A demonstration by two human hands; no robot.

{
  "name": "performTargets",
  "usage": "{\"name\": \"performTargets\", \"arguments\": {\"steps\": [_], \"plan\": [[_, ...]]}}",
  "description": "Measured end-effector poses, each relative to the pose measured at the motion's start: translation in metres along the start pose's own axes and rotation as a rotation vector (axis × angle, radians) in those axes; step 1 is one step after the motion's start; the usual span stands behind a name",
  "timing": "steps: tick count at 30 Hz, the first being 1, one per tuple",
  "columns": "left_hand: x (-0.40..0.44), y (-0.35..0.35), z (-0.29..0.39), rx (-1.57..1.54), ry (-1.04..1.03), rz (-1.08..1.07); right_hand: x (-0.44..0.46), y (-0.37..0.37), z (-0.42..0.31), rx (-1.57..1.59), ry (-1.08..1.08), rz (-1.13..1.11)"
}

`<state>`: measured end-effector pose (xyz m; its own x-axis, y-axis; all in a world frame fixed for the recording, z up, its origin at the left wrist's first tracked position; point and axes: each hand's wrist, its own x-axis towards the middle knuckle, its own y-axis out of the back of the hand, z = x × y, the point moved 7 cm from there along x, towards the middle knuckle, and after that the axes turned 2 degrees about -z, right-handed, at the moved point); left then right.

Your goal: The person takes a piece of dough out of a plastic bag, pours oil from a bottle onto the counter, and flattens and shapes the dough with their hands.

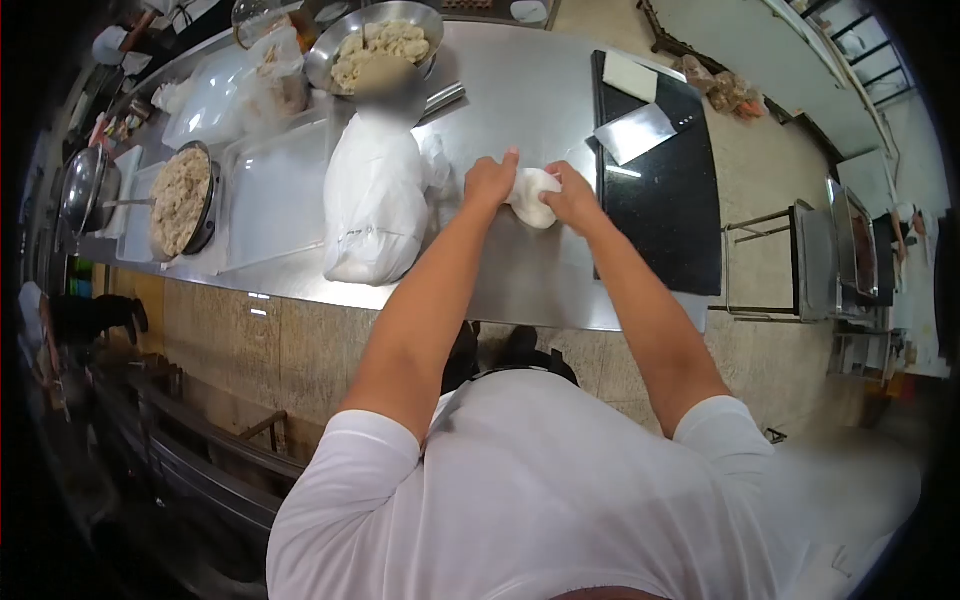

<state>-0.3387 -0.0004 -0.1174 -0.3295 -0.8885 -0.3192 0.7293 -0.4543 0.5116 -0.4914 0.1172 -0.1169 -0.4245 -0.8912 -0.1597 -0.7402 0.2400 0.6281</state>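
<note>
A round piece of white dough [536, 198] is held between my two hands above the steel table [500, 90]. My left hand [491, 181] grips its left edge, with the thumb side up. On the right edge, the fingers of my right hand [572, 199] are closed around the dough. Just left of my left hand lies a large white plastic bag [374, 200], full and bulging. To the right of my hands is a black board [665, 220] bearing a metal scraper [635, 134] and a white block [630, 76].
Clear trays [275, 200] and a pan of pale filling [181, 200] stand at the left. A steel bowl of filling [385, 50] is at the back. A metal stool [800, 260] stands beyond the table's right end. Parts of people show at the far left.
</note>
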Motion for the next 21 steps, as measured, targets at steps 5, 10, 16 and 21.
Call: {"name": "performTargets", "arguments": {"steps": [5,10,16,21], "plan": [[-0.03,-0.019,0.08,0.456,-0.153,-0.328,-0.044,-0.038,0.016,0.322,-0.297,-0.019],[-0.07,-0.063,0.059,0.873,-0.547,-0.265,-0.053,-0.012,0.027,-0.092,-0.014,-0.023],[-0.077,-0.063,0.036,0.84,-0.761,-0.108,-0.069,0.022,0.021,0.188,-0.108,-0.235],[-0.045,-0.055,0.059,0.889,-0.712,-0.166,-0.067,0.029,0.018,0.29,-0.059,0.158]]}}
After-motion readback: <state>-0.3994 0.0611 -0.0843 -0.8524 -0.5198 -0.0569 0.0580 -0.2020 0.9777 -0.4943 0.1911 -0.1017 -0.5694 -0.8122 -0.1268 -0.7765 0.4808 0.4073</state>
